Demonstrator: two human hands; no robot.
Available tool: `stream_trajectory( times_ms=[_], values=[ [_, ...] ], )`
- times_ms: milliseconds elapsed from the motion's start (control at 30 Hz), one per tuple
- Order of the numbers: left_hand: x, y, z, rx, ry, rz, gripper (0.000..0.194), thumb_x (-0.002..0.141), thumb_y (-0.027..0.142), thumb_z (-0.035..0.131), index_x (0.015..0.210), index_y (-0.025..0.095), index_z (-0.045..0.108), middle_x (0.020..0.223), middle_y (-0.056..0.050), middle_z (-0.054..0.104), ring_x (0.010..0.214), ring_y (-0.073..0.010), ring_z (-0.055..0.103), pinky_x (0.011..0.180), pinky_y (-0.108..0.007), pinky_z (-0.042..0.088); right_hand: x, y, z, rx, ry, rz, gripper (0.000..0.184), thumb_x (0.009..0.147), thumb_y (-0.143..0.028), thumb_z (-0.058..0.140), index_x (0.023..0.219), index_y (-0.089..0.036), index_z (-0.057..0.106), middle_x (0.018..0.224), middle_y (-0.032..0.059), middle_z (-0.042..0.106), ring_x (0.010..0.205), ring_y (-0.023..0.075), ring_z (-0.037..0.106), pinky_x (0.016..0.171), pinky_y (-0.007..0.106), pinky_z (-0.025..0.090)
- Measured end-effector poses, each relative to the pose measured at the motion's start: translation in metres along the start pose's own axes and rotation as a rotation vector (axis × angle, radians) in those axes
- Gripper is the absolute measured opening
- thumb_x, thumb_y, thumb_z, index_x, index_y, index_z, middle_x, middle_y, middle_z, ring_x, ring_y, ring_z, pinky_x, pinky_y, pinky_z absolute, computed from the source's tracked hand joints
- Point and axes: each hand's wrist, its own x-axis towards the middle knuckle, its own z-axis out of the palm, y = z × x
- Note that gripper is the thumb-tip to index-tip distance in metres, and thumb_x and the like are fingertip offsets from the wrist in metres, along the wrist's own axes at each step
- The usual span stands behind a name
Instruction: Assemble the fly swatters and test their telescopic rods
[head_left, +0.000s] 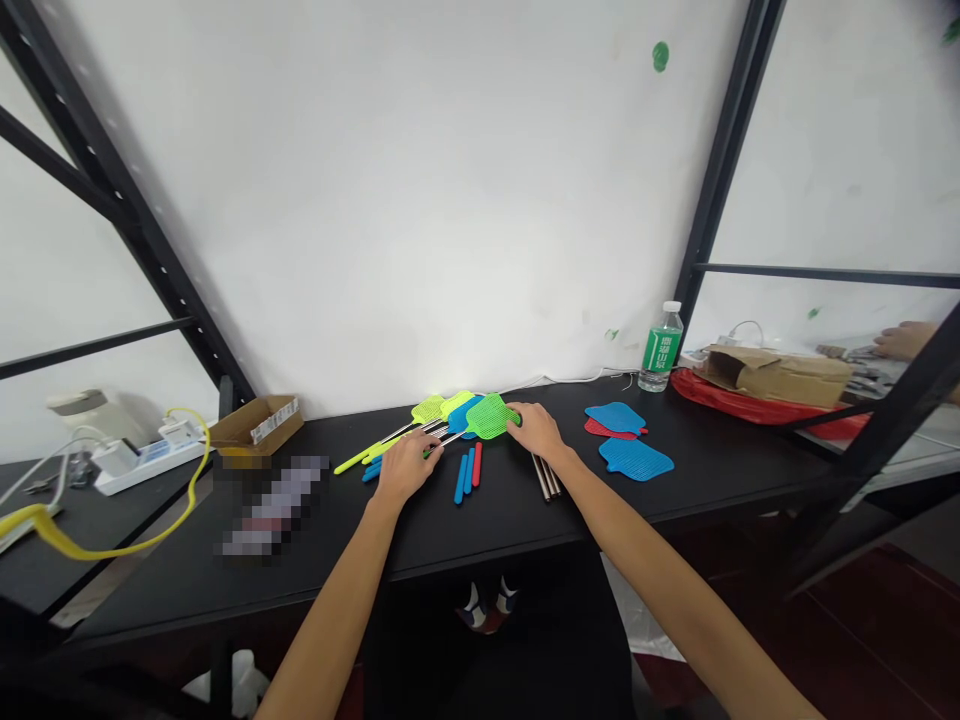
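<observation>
A green fly swatter (491, 416) lies across the middle of the black table. My left hand (405, 465) is closed on its handle end, where a metal rod runs to the mesh head. At the head's right edge, my right hand (535, 430) grips the rim, its fingertips partly hidden. Beneath and to the left lie yellow fly swatters (428, 408) and a blue one (462, 414). Blue handles (460, 480) and a red handle (477, 465) rest between my hands. Below my right hand are metal rods (547, 480).
Loose blue swatter heads (637, 459) and a red one (598, 428) lie right. A water bottle (661, 350) stands by the wall. Left are an open cardboard box (259, 430), a power strip (154, 462) and a yellow cable (196, 480). Another person's hand (905, 340) shows far right.
</observation>
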Motion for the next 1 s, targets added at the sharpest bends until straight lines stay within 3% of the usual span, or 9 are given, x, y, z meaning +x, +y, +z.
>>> stream_trajectory(
  times_ms=[300,633,833,1000],
  values=[
    [0.0,0.0,-0.001,0.011,-0.036,-0.019,0.027,0.093,0.039,0.049,0.101,0.025,0.071,0.098,-0.005,0.068,0.09,-0.0204,0.062,0.063,-0.027,0.037,0.0,-0.002,-0.004,-0.045,-0.104,0.011,0.04,0.087,-0.029,0.054,0.126,-0.023,0.062,0.115,0.0058,0.068,0.107,0.0243,0.057,0.087,0.031,0.042],
    [0.0,-0.002,0.001,0.002,-0.023,-0.054,0.023,0.091,0.033,0.051,0.1,0.025,0.07,0.098,-0.005,0.067,0.09,-0.0215,0.061,0.064,-0.028,0.037,-0.001,-0.004,-0.012,-0.039,-0.06,0.064,0.037,0.087,-0.027,0.054,0.123,-0.024,0.063,0.115,0.0048,0.068,0.108,0.0222,0.058,0.087,0.03,0.044],
    [-0.001,0.011,-0.007,-0.039,0.063,0.012,0.029,0.093,0.038,0.046,0.098,0.023,0.07,0.093,-0.006,0.067,0.086,-0.02,0.061,0.067,-0.028,0.038,0.0,0.006,-0.029,-0.182,0.009,0.311,0.031,0.088,-0.031,0.052,0.114,-0.024,0.066,0.11,0.0094,0.069,0.102,0.0262,0.064,0.082,0.036,0.048],
    [-0.004,0.028,-0.01,-0.122,-0.116,0.149,0.043,0.09,0.053,0.048,0.067,0.02,0.063,0.061,-0.001,0.06,0.06,-0.0149,0.053,0.058,-0.028,0.03,-0.002,0.013,-0.035,-0.27,-0.133,0.462,0.029,0.084,-0.039,0.057,0.099,-0.019,0.072,0.1,0.0142,0.07,0.098,0.0312,0.067,0.081,0.041,0.049]
  ],
)
